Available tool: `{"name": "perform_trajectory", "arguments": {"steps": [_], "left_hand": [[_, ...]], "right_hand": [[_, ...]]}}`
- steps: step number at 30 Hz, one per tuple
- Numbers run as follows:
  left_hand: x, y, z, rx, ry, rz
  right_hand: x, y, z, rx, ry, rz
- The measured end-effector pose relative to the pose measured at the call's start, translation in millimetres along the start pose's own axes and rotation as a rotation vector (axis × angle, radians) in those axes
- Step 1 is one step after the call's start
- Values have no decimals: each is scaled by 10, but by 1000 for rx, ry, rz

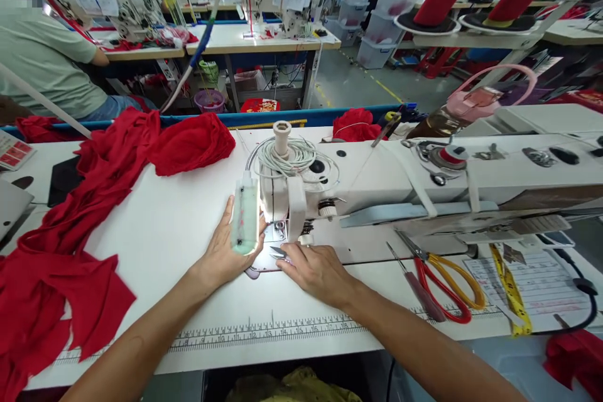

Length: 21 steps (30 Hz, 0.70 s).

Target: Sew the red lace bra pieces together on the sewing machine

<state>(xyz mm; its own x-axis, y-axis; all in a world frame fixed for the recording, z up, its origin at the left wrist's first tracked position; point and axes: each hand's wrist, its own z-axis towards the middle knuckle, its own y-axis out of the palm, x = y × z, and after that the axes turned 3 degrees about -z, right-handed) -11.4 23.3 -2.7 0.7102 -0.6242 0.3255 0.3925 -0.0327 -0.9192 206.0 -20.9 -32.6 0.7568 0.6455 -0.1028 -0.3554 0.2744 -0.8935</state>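
My left hand (217,251) rests on the white bed left of the needle area of a sewing machine (367,169). A lit work lamp (245,217) hides its middle; the fingers that show are stretched out and apart, with nothing seen in them. My right hand (316,270) is closed around small thread snips (281,254), whose blades point left over the needle plate (269,265). The presser foot (279,227) stands just beyond the blades. Most of the snips' body is hidden in my fingers.
Red fabric (94,195) is heaped along the left of the table. Orange-handled scissors (452,276), an awl-like tool (419,289) and a yellow tape measure (511,292) lie at right. A pink-lidded bottle (466,107) stands behind the machine. A person (42,63) sits beyond, at left.
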Motion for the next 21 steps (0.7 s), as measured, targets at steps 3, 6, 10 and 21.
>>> {"name": "perform_trajectory", "arguments": {"steps": [3,6,10,21], "left_hand": [[95,-113,-168,-33,29,190],[121,-171,-330,-22,-4,277],[54,-203,-306,45,-183,70],[80,-244,-309,-36,-567,-389]], "right_hand": [[3,7,-3,4,-1,18],[6,5,-7,-15,2,27],[19,6,-10,-15,-4,47],[57,-94,25,-89,37,235]]}}
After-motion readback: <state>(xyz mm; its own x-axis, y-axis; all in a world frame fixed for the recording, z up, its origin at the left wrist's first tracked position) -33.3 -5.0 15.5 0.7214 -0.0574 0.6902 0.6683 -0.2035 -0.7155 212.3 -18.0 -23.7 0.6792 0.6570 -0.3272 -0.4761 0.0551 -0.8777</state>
